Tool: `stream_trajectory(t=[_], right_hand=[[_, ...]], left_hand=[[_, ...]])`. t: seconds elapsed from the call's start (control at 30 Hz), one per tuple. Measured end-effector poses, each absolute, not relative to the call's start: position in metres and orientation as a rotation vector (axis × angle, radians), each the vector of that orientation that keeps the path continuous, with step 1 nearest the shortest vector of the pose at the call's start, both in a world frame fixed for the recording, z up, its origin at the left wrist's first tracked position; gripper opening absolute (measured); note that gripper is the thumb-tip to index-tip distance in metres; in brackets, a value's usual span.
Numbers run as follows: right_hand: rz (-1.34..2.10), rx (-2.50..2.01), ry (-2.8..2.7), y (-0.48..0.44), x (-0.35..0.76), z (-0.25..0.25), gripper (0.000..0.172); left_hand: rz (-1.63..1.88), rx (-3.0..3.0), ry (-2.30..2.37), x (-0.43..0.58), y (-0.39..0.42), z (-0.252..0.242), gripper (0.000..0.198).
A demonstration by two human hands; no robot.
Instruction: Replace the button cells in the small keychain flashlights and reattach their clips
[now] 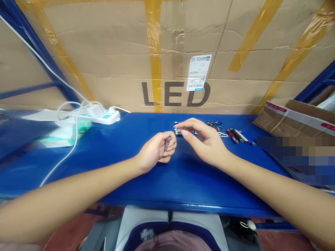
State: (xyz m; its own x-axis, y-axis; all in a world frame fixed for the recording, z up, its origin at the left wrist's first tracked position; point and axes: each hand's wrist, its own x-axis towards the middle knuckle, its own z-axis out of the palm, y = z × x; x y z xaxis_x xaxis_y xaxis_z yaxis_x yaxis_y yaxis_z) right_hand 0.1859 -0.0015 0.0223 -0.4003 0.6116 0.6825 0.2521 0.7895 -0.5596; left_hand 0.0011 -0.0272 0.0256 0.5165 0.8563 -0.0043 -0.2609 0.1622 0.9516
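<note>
Near the middle of the blue table, my left hand is curled around a small metal item, too small to name. My right hand is just right of it, with thumb and forefinger apart. Beyond its fingertips lie small metal pieces, partly hidden by the hand. Several coloured carabiners lie behind my right hand. To their right, red, black, white and blue cylinders lie side by side.
A white power strip with cables sits at the back left, beside a green and white packet. An open cardboard box stands on the right. A large taped carton marked LED rises behind the table.
</note>
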Motion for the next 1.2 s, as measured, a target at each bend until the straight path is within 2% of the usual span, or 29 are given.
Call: stream_trajectory(t=[0.1, 0.2, 0.33, 0.67, 0.9, 1.2], right_hand=[[0.312, -0.738, -2.186, 0.005, 0.189, 0.018, 0.026], [0.145, -0.810, -2.469, 0.010, 0.191, 0.011, 0.039], [0.161, -0.844, -2.685, 0.011, 0.191, 0.004, 0.045], [0.143, -0.800, -2.564, 0.012, 0.193, 0.012, 0.028], [0.065, -0.877, -2.685, 0.016, 0.195, 0.004, 0.043], [0.024, -0.834, -2.608, 0.025, 0.203, 0.008, 0.015]], left_hand=[[0.903, 1.210, 0.625, -0.001, -0.027, 0.026, 0.027], [0.980, 1.223, 0.624, -0.002, -0.026, 0.025, 0.030], [1.147, 1.202, 0.661, -0.005, -0.023, 0.023, 0.028], [1.232, 1.229, 0.725, -0.008, -0.020, 0.022, 0.027], [1.194, 1.204, 0.740, -0.007, -0.019, 0.021, 0.026], [1.082, 1.211, 0.734, -0.003, -0.020, 0.023, 0.025]])
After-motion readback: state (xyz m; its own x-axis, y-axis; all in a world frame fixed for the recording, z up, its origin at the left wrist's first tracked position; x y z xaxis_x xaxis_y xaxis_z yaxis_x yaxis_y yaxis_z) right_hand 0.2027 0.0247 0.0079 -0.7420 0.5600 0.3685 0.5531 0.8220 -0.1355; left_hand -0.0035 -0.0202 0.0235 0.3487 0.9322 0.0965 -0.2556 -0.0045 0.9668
